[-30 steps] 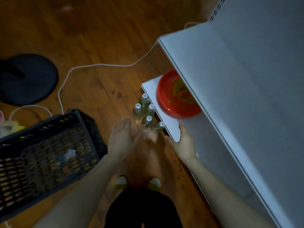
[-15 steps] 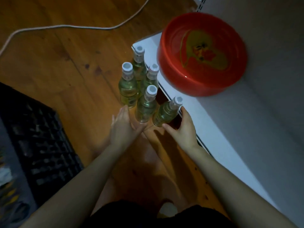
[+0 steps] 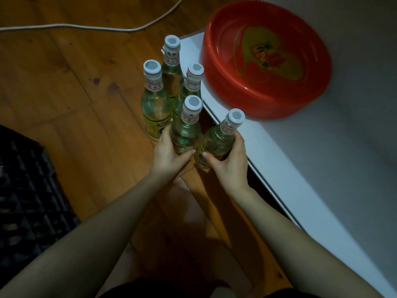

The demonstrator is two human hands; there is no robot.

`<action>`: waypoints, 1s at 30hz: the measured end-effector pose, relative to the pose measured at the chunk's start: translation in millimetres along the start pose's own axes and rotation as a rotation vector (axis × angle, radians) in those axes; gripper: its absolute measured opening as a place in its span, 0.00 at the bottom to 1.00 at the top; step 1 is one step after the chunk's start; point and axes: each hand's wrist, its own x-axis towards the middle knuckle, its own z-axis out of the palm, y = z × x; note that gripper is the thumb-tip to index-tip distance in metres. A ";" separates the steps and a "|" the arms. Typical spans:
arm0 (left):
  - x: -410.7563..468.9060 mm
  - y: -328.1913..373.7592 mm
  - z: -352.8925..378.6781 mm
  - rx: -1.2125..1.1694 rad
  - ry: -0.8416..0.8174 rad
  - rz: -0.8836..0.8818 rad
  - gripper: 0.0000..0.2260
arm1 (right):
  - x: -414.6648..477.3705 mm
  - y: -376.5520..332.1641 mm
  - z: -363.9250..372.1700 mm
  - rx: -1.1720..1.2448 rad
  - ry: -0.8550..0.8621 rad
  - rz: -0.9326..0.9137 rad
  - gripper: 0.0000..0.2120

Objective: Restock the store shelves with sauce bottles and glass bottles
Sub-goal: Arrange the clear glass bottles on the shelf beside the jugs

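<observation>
Your left hand (image 3: 169, 153) gripped an upright bottle (image 3: 186, 130) and your right hand (image 3: 231, 162) gripped a tilted bottle (image 3: 219, 139), both close beside the red bowl (image 3: 266, 61). Three more bottles (image 3: 154, 104) stood on the brown wood floor (image 3: 64, 93), five in all. That one bowl sat on a white shelf (image 3: 322, 168). One black crate (image 3: 25, 201) lay far left of it.

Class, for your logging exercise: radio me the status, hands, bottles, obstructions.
Left hand grips upright bottle; right hand grips tilted bottle. Three spare bottles stand on floor. Red basin occupies shelf beside them.
</observation>
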 end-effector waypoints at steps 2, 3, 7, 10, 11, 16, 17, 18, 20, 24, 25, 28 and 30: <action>-1.0 0.5 -0.5 -0.010 0.018 0.015 0.35 | -0.6 0.1 0.0 0.046 0.015 0.001 0.37; -1.7 -0.2 -1.1 -0.009 0.026 0.022 0.35 | -1.1 0.7 -0.7 0.062 0.020 -0.003 0.36; -11.0 -1.4 -10.4 -0.014 0.058 0.023 0.35 | -3.0 -0.6 -7.2 0.052 -0.015 -0.045 0.36; -25.0 12.4 -25.3 -0.048 0.099 -0.051 0.35 | -5.6 -18.2 -21.5 0.059 -0.046 -0.052 0.36; -30.5 21.1 -31.9 -0.081 0.101 -0.084 0.35 | -7.4 -27.5 -29.2 0.068 -0.048 -0.039 0.36; -61.9 84.1 -77.3 -0.215 0.127 -0.231 0.35 | -24.8 -90.8 -80.9 0.143 -0.069 0.074 0.35; -67.7 101.1 -89.5 -0.229 0.126 -0.254 0.35 | -28.9 -107.4 -93.2 0.147 -0.075 0.088 0.35; -73.3 118.8 -102.4 -0.247 0.124 -0.272 0.34 | -32.9 -124.9 -105.5 0.149 -0.085 0.099 0.36; -83.5 156.0 -130.3 -0.266 0.126 -0.297 0.34 | -41.2 -161.7 -130.9 0.155 -0.107 0.122 0.36; -103.8 237.3 -194.0 -0.244 0.131 -0.294 0.32 | -56.7 -242.1 -186.9 0.178 -0.126 0.150 0.36; -108.4 259.5 -211.0 -0.235 0.137 -0.290 0.33 | -60.6 -263.1 -201.4 0.186 -0.126 0.154 0.36; -120.2 326.8 -262.5 -0.221 0.143 -0.267 0.34 | -70.5 -330.4 -245.9 0.221 -0.106 0.138 0.36; -125.6 370.7 -296.1 -0.229 0.141 -0.240 0.32 | -74.9 -376.1 -275.4 0.256 -0.095 0.137 0.35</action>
